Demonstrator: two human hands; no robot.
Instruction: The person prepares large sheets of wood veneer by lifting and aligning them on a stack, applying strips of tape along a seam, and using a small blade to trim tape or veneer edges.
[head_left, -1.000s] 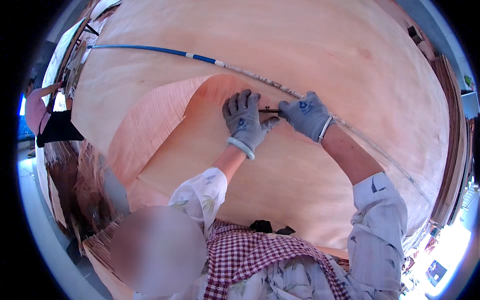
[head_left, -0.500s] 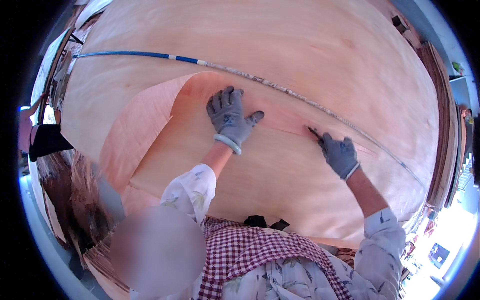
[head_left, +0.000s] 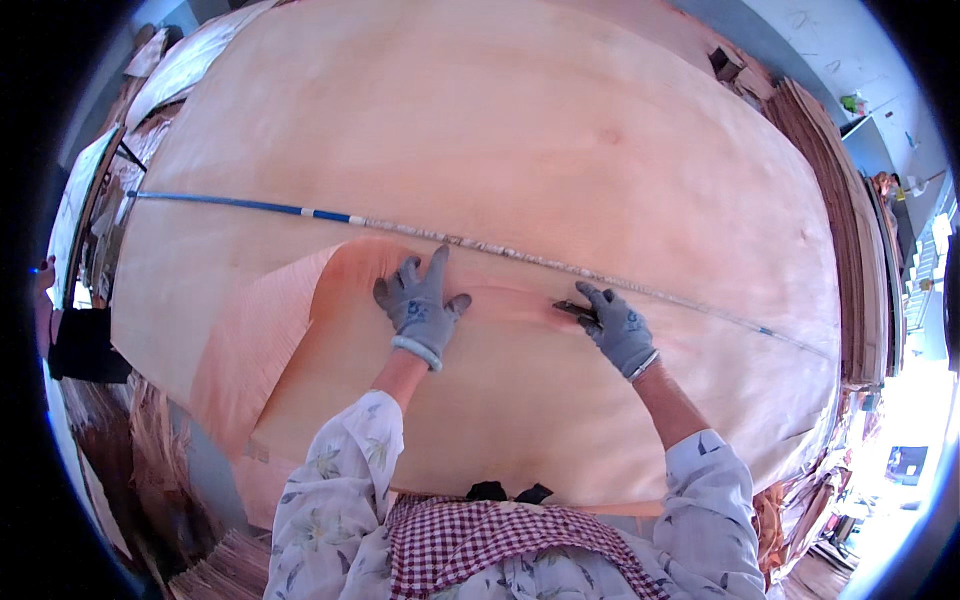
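A large, pale pinkish wood veneer sheet (head_left: 600, 420) is spread before me. My left hand (head_left: 418, 312), in a grey glove, rests on it with fingers apart, the index fingertip at the edge of a long pole (head_left: 510, 252). Beside that hand, part of the veneer is curled back as a flap (head_left: 262, 345). In my right hand (head_left: 618, 330), also gloved, is a small dark knife (head_left: 574, 309), its tip pointing left toward the other hand. The pole is blue at the left and mottled white along the rest; it lies across the sheet beyond both hands.
Stacked brown veneer sheets (head_left: 835, 230) stand along the right side. Torn veneer scraps (head_left: 160, 440) hang at the lower left. At the far left is a person's dark garment (head_left: 90, 345). My checkered apron (head_left: 470, 545) meets the near edge.
The whole view has shifted, so the sheet and pole sit lower. My left index finger now stretches to the pole. My right hand has come slightly closer to the left, with the knife still held.
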